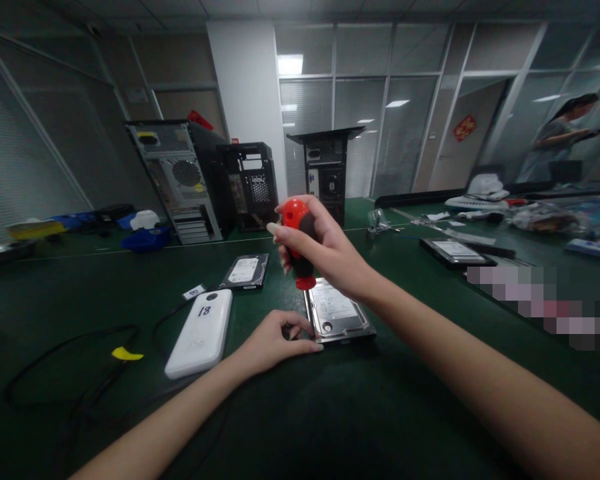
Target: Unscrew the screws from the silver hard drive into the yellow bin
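Screwdriver (307,263), its handle red and black, stands roughly upright in the right hand (325,240), whose grip is wrapped firmly about the handle, thumb laid across near the top. The handle's red collar points down over the left edge of a hard drive (337,310), which lies flat on the green counter (290,413) with its labelled face up; whether the tip touches a screw cannot be told. The left hand (275,340) rests at the drive's near left corner, fingers curled and thumb along the near edge; how tightly that grip pinches, if at all, I cannot tell. Beyond the left hand lies a second hard drive (245,271), also label up, and nearer, to the left, a white case (200,333) marked 18, with a black cable (135,327) looping beside it and a yellow tag (127,354) near the cable. A third hard drive (455,252) lies well apart at the right. At the back stand three computer towers (205,180), and a person (560,137) is at the far right.
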Demonstrator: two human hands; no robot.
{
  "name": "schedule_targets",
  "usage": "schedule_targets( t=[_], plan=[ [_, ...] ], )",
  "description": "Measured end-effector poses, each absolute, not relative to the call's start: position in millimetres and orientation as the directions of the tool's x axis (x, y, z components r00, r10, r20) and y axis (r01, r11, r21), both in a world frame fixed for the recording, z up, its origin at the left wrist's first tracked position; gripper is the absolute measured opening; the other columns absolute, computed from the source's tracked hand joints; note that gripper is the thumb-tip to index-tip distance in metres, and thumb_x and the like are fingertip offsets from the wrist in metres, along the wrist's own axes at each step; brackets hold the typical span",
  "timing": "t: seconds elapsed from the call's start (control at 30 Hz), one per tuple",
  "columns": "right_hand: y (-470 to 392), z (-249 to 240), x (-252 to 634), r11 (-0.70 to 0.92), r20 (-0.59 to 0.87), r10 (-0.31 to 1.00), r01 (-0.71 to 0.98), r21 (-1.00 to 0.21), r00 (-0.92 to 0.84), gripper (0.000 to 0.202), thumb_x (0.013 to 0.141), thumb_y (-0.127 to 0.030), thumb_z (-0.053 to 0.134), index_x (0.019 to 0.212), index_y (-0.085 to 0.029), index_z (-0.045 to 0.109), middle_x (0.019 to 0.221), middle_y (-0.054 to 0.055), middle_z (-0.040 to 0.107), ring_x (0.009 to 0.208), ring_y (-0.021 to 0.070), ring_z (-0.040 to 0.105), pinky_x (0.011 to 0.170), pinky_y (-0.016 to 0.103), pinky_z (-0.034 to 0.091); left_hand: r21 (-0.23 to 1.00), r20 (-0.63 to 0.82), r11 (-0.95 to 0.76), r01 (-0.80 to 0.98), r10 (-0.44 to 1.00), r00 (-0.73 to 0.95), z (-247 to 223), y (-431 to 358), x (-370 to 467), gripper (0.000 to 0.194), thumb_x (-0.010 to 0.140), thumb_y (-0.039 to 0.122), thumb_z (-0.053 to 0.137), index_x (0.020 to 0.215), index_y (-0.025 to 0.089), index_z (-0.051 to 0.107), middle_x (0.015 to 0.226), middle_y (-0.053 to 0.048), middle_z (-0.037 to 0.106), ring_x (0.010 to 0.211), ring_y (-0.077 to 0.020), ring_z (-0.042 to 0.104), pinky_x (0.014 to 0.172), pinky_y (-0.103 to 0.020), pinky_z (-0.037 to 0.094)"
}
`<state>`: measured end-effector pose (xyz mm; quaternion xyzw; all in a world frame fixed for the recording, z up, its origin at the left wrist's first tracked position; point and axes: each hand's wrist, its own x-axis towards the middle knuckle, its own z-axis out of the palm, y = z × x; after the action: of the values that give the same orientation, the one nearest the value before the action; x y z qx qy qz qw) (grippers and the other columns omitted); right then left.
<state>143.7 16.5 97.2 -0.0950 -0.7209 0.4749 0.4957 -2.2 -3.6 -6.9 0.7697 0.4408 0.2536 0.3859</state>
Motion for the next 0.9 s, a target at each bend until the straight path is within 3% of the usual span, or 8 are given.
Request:
schedule_targets(
  t=[0.2,0.33,0.47,0.63,0.9],
  plan=[
    [19.1,98.4,145.5,0.534,0.628,0.625,-0.333,-0.777,-0.463,0.035,0.078,-0.031,0.068,0.099,-0.024,0.041,0.085,-0.003,0.052,0.061,0.0085,0.055,0.055,0.024,0.049,0.827,0.045,-0.298,0.477,0.88,0.472,-6.7,-2.4,-2.2,0.028,0.071,0.04,0.074,0.081,0.013,0.071,0.059,0.006,0.042,0.059,-0.0113,0.038,0.057,-0.022,0.029],
    [19.8,97.8,146.2,0.546,0.621,0.647,-0.299,-0.783,-0.443,0.039,0.076,-0.032,0.07,0.099,-0.025,0.041,0.081,-0.004,0.052,0.059,0.0093,0.054,0.052,0.024,0.048,0.826,0.021,-0.277,0.49,0.885,0.465,-3.6,-3.2,-1.0,0.026,0.072,0.039,0.073,0.078,0.014,0.07,0.058,0.007,0.04,0.059,-0.0116,0.04,0.06,-0.023,0.03],
    [18.1,98.9,144.2,0.502,0.603,0.655,-0.334,-0.798,-0.455,0.036,0.08,-0.035,0.065,0.107,-0.027,0.042,0.072,-0.005,0.049,0.056,0.0092,0.052,0.051,0.023,0.046,0.826,0.019,-0.282,0.488,0.88,0.475,-5.6,-2.8,-1.8,0.026,0.073,0.04,0.071,0.078,0.015,0.069,0.06,0.006,0.04,0.062,-0.0125,0.043,0.062,-0.023,0.032],
    [15.8,101.1,139.4,0.416,0.593,0.626,-0.426,-0.804,-0.507,0.019,0.091,-0.032,0.047,0.108,-0.023,0.047,0.077,-0.003,0.047,0.057,0.007,0.048,0.051,0.021,0.045,0.844,0.02,-0.28,0.458,0.87,0.493,-8.2,-1.3,-3.6,0.027,0.073,0.041,0.071,0.079,0.015,0.069,0.061,0.007,0.038,0.062,-0.0123,0.042,0.063,-0.023,0.033],
    [17.6,96.2,139.8,0.509,0.651,0.598,-0.405,-0.759,-0.468,0.021,0.087,-0.037,0.057,0.098,-0.024,0.045,0.072,-0.005,0.048,0.057,0.0079,0.048,0.054,0.022,0.046,0.846,0.011,-0.279,0.455,0.862,0.507,-8.8,0.4,-5.3,0.027,0.073,0.04,0.071,0.082,0.015,0.069,0.061,0.007,0.038,0.062,-0.0122,0.042,0.063,-0.023,0.033]
  ],
)
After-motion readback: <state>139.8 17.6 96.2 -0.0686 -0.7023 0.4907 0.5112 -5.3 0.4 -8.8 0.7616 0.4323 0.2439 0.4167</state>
